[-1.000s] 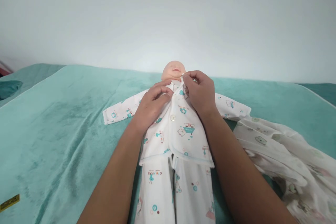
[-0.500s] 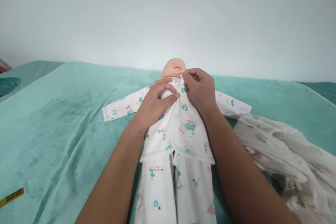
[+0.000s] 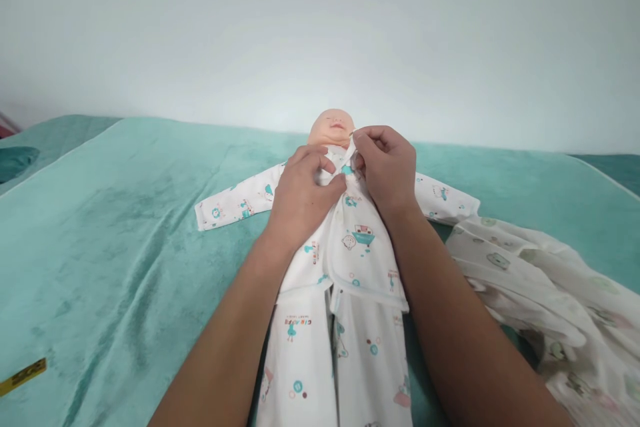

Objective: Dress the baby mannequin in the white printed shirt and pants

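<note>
A baby doll (image 3: 331, 128) lies on its back, dressed in a white printed jacket (image 3: 357, 260) and matching trousers (image 3: 300, 353). At the neckline, my right hand (image 3: 387, 163) pinches the jacket's front edge between thumb and forefinger and holds it raised beside the doll's chin. My left hand (image 3: 305, 197) rests on the other side of the chest. Its thumb and forefinger are apart, with the jacket's front opening between them. Both printed sleeves stretch out sideways. The lower front edges of the jacket meet over the belly.
A green plush blanket (image 3: 125, 227) covers the surface under the doll. To the right lies a rumpled, thin white printed garment (image 3: 545, 280), touching the sleeve's end. A yellow and black strip (image 3: 23, 377) sits at lower left. Behind is a pale wall (image 3: 320, 27).
My right hand has shifted slightly right and up, drawing the collar edge away from the neck. My left hand has moved a little to the right, its thumb and forefinger wider apart.
</note>
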Available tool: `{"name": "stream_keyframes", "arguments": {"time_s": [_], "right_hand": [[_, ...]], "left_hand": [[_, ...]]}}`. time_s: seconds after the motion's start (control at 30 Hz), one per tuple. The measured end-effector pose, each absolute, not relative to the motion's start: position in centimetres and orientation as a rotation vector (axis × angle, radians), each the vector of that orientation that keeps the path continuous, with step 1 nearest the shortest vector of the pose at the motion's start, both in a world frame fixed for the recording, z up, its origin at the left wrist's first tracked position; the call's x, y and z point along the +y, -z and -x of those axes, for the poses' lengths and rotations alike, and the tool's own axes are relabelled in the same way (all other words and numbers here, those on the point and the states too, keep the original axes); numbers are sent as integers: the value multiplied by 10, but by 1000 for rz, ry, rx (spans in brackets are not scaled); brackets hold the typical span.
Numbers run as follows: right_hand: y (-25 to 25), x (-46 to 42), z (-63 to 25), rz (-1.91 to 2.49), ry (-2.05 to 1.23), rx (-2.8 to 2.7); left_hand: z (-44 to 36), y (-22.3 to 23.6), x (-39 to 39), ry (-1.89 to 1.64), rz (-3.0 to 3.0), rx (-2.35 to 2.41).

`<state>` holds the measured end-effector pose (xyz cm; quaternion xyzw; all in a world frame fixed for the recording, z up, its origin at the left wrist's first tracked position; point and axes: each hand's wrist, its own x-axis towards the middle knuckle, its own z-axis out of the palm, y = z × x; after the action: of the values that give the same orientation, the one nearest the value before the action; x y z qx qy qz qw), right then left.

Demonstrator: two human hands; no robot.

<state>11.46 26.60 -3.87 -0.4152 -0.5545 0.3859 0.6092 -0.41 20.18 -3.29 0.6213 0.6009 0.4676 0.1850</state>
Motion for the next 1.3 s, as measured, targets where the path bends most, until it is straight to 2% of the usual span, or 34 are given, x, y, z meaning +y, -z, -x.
{"name": "stream_keyframes", "arguments": {"time_s": [0.2,0.43,0.53,0.83,1.3], "right_hand": [[39,267,-114,947,-886,-1234],[42,271,-118,1022,-899,-1079],[43,273,-118,1031,-900,-1129],[43,272,-119,1035,-863,-1112],[43,271,-119,1009,-888,-1161]], "left_hand": [[4,37,201,-1466,-1747,1729],[16,40,194,-1481,-1563,1534],[22,37,191,-1399,-1562,1430],[45,26,182,-836,-1927,1151],[50,31,183,-931,-1842,1116]]}}
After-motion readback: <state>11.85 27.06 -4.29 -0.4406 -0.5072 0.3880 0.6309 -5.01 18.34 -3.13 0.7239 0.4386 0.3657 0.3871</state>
